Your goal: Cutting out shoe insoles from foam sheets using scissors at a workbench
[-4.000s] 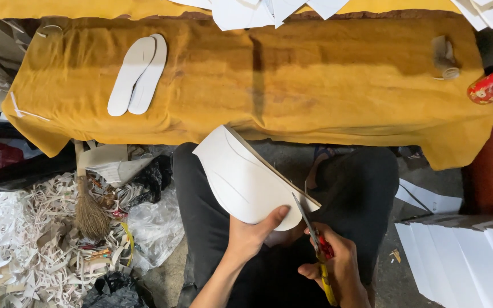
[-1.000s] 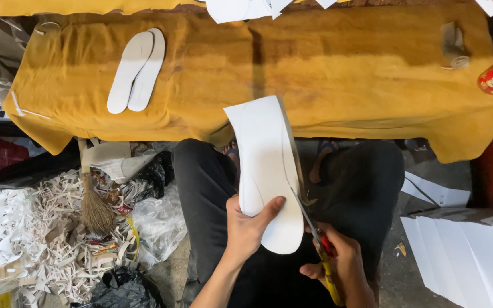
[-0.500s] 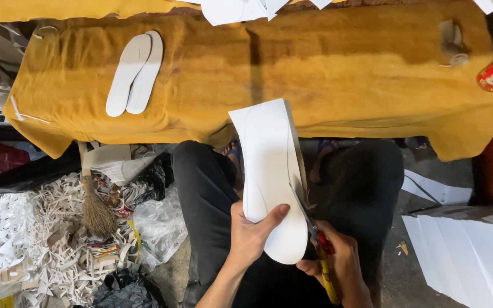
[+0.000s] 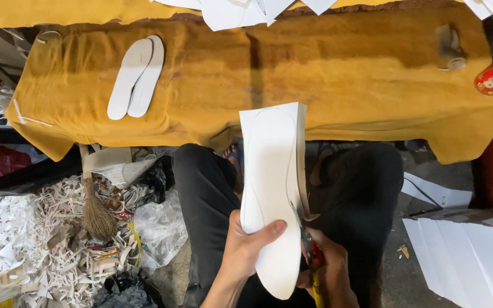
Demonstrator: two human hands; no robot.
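Head view showed the left hand (image 4: 245, 251) pinching a white foam sheet (image 4: 272, 188) while the right hand (image 4: 326, 272) gripped scissors (image 4: 309, 251); wobble might stray the cut off the outline.

Left hand (image 4: 245, 251) comes up from the bottom edge, forearm angled in from below, thumb stretched across toward the right, fingers tucked out of sight behind, a firm pinching grip. Right hand (image 4: 327, 267) sits just beside it, lower right, fingers curled tight into a closed grip, knuckles facing up.
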